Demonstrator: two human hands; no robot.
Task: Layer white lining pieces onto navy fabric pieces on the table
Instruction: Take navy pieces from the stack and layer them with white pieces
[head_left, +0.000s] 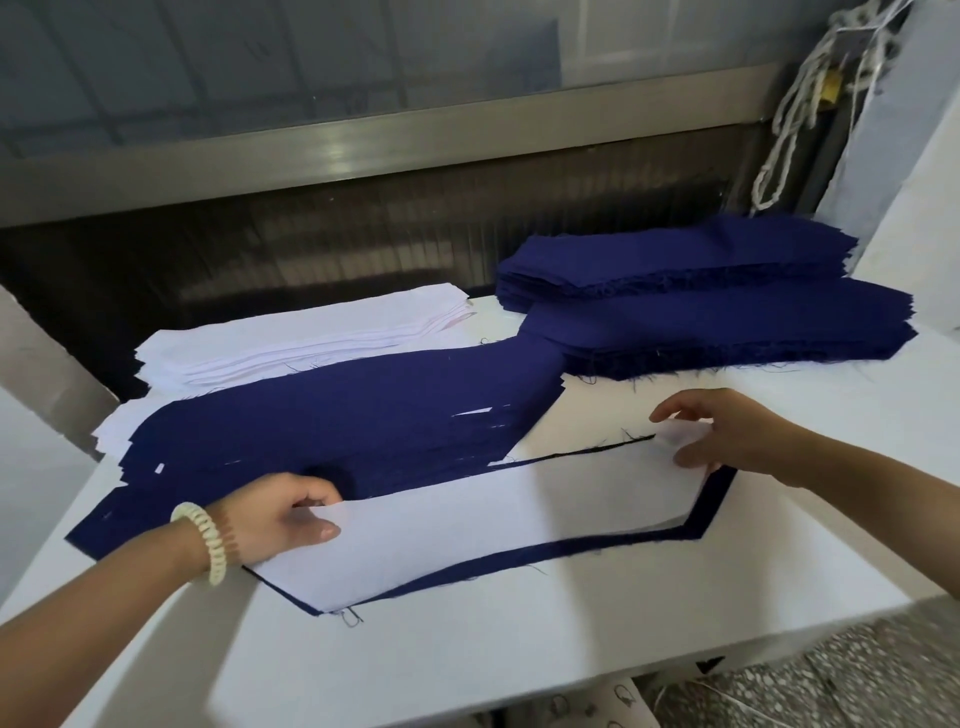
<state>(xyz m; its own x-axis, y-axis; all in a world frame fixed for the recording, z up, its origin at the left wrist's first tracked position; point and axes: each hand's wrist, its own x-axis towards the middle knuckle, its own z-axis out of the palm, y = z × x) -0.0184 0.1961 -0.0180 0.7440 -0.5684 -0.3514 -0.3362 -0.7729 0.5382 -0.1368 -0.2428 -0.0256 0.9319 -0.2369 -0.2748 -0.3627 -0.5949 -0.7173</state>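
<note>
The white lining piece (493, 525) is recorded as thin, smooth, matt cloth. The navy fabric piece (719, 493) under it is recorded as matt woven cloth, with frayed, thready cut edges noted on the navy stacks (727, 322). The desk (519, 649) is surfaced matt white; the rail (363, 150) behind is brushed metal, dully shining.

A long brushed grey metal rail (332, 150) runs across the back of the view, tilted slightly upward to the right. Above it sits a dull blue-grey panel (208, 52), and below it a dark, vertically ribbed panel (311, 244). At the upper right hangs a tangled bundle of white cords (779, 156), with a small yellow tag (831, 85) among them. A speckled grey stone floor (857, 675) shows at the lower right.
</note>
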